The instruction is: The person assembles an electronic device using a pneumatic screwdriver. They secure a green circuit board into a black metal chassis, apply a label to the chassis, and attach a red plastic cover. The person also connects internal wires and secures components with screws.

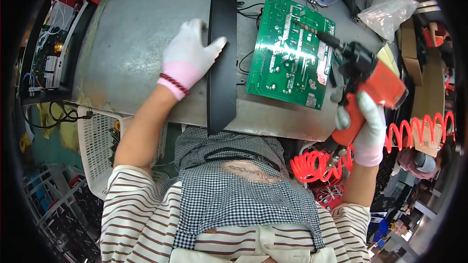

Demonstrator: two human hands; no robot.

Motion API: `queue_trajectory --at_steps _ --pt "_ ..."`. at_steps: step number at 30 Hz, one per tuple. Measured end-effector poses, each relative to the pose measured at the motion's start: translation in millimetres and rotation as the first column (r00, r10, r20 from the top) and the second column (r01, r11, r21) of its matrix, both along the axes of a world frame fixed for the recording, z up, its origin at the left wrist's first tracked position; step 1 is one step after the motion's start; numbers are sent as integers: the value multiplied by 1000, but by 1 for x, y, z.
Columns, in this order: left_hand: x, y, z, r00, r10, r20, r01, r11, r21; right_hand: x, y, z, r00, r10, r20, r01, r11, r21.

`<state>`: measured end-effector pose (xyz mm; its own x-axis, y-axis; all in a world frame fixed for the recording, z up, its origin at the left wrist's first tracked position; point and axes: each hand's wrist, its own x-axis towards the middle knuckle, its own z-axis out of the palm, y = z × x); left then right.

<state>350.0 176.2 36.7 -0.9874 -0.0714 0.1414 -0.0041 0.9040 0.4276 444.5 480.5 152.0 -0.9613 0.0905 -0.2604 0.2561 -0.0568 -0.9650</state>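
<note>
R hand (pixel 370 124) tight round orange drill (pixel 385 85) nr PCB (pixel 287 61); L hand (pixel 189 48), grip apart, at blk panel (pixel 223 80)

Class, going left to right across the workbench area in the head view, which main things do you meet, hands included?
Open electronic unit, gloved left hand, black panel, green circuit board, gloved right hand gripping the orange power tool.

The one view looks from the person's head, through the left of two side-by-side fisheye cameras, steeply down at a grey tabletop (pixel 131 34). It sits near enough that the left hand (pixel 189 48) and right hand (pixel 369 130) show clearly, yet takes in the checked apron (pixel 248 209) below. The picture is upright and unmirrored, straight edges bending toward its dark rim.
</note>
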Motion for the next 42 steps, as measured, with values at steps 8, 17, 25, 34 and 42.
queue_trajectory --at_steps 8,17,25,34,42 --pt "-20 -7 -4 981 -50 189 -99 704 703 -81 -9 -8 991 135 26 -127 972 -198" --pt "-41 1 36 809 -415 416 -247 402 882 -97 3 -15 995 63 83 -50 988 -149" --pt "-49 22 31 816 -472 334 -196 318 928 -103 18 31 990 109 94 -141 872 469" --pt "-46 28 31 836 -440 326 -216 282 935 -122 2 37 975 154 160 -216 831 513" --pt "-49 26 27 833 -440 336 -205 318 926 -133 -12 46 958 240 157 -283 700 655"
